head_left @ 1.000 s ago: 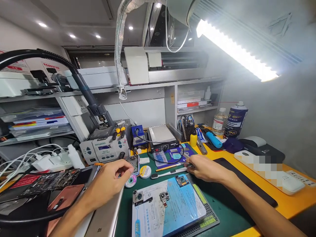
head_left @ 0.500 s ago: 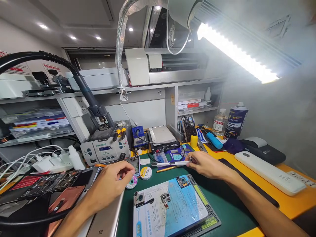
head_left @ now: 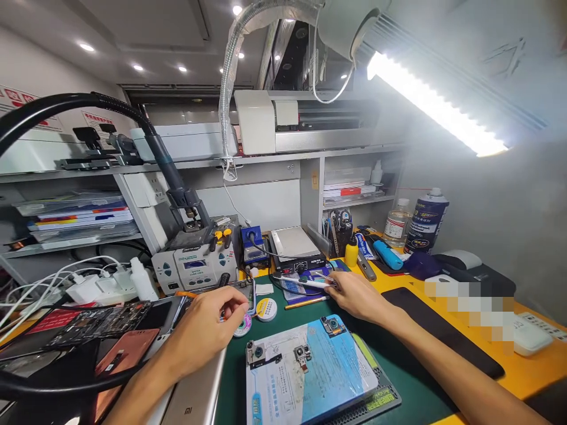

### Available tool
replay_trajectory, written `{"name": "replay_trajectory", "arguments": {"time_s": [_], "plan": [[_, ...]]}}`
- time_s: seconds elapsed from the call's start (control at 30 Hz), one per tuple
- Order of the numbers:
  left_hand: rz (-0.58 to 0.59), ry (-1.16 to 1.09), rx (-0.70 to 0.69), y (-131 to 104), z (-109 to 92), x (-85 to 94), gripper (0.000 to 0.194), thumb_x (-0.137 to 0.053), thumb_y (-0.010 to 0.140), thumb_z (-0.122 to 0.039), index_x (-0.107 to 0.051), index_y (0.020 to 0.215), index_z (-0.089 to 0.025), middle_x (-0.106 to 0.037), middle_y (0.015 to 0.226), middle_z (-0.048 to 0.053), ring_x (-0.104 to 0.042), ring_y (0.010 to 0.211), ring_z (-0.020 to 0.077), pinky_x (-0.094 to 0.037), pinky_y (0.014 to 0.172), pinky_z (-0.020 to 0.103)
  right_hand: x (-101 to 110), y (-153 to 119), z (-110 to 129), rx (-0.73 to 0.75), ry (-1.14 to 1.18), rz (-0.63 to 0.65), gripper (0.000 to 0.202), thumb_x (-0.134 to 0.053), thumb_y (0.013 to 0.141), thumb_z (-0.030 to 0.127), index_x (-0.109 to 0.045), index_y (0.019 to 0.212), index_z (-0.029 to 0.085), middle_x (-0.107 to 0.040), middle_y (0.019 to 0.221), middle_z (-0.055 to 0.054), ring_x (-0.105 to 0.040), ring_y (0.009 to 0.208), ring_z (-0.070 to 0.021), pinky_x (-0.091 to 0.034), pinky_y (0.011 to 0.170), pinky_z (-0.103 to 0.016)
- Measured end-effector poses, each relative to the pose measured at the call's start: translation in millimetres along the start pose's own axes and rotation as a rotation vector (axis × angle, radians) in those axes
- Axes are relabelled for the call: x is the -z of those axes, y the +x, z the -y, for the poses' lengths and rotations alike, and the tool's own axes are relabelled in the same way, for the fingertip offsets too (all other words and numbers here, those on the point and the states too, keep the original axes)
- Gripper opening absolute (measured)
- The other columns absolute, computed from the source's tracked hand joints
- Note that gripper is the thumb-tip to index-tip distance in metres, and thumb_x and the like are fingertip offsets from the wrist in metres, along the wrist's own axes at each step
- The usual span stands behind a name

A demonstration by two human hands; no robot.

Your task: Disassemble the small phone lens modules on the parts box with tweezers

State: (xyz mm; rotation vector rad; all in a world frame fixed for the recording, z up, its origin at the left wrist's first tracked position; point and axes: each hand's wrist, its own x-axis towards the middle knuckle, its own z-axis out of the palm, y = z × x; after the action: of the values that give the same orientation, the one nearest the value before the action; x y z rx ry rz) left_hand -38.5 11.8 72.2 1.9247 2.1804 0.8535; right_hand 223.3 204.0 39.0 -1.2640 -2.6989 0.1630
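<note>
My right hand [head_left: 357, 298] is closed round the handle end of a white toothbrush [head_left: 305, 283] with a dark head pointing left. A thin silvery tip, perhaps tweezers, shows by the same fingers. My left hand [head_left: 212, 316] is raised over the left side, thumb and fingertips pressed together; whatever they hold, if anything, is hidden. Between and below my hands lies a blue-and-white box [head_left: 319, 378]. On it rest a camera module [head_left: 258, 352] at the left, a smaller camera module [head_left: 302, 353] in the middle and another camera module [head_left: 333, 324] at the top right.
Behind stand a soldering station [head_left: 195, 265] and a flat heating plate [head_left: 295, 245]. Phones and a circuit board [head_left: 97, 324] lie left. A yellow bottle [head_left: 351, 252], a spray can [head_left: 427, 221] and a black mat [head_left: 443, 330] are right. A lamp [head_left: 438, 103] hangs above.
The toothbrush has tilted in my right hand, its head now raised. My left hand keeps its pinched pose. The whole view has shifted slightly.
</note>
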Motion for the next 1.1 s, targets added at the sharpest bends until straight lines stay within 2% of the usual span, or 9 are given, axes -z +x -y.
{"name": "replay_trajectory", "arguments": {"time_s": [0.43, 0.87, 0.97, 1.1], "plan": [[0.017, 0.024, 0.013, 0.3, 3.7, -3.1, 0.024, -0.051, 0.093, -0.038, -0.071, 0.086, -0.026, -0.069, 0.077, -0.003, -0.054, 0.067, 0.0161, -0.041, 0.063, 0.027, -5.2, 5.0, -3.1, 0.036, -0.056, 0.035, 0.024, -0.064, 0.101, 0.034, -0.067, 0.117, 0.016, -0.071, 0.115, -0.008, -0.071, 0.098, -0.0223, -0.059, 0.085, -0.043], [0.042, -0.011, 0.03, 0.9, 4.9, -5.9, 0.023, -0.054, 0.095, -0.036, -0.071, 0.089, -0.022, -0.069, 0.081, -0.001, -0.055, 0.069, 0.0159, -0.043, 0.066, 0.03, -1.8, 2.5, -3.5, 0.042, 0.003, 0.012, 0.027, -0.063, 0.101, 0.035, -0.066, 0.121, 0.016, -0.07, 0.118, -0.008, -0.07, 0.1, -0.0231, -0.059, 0.087, -0.044], [0.075, -0.057, 0.043, 6.8, 2.9, -6.5, 0.023, -0.057, 0.098, -0.037, -0.069, 0.094, -0.018, -0.068, 0.083, 0.0, -0.06, 0.072, 0.0153, -0.048, 0.07, 0.031, 1.7, 6.1, -0.2, 0.054, 0.027, 0.029, 0.027, -0.063, 0.101, 0.035, -0.066, 0.12, 0.016, -0.07, 0.118, -0.008, -0.07, 0.1, -0.0232, -0.059, 0.087, -0.044], [0.173, -0.123, 0.063, 28.6, -2.8, -11.2, 0.028, -0.059, 0.101, -0.041, -0.067, 0.106, -0.015, -0.07, 0.093, 0.002, -0.067, 0.079, 0.0155, -0.057, 0.074, 0.034, 6.1, 20.7, 11.8, 0.079, 0.03, 0.093, 0.026, -0.064, 0.101, 0.033, -0.066, 0.121, 0.017, -0.069, 0.122, -0.008, -0.069, 0.103, -0.0236, -0.059, 0.088, -0.044]]}}
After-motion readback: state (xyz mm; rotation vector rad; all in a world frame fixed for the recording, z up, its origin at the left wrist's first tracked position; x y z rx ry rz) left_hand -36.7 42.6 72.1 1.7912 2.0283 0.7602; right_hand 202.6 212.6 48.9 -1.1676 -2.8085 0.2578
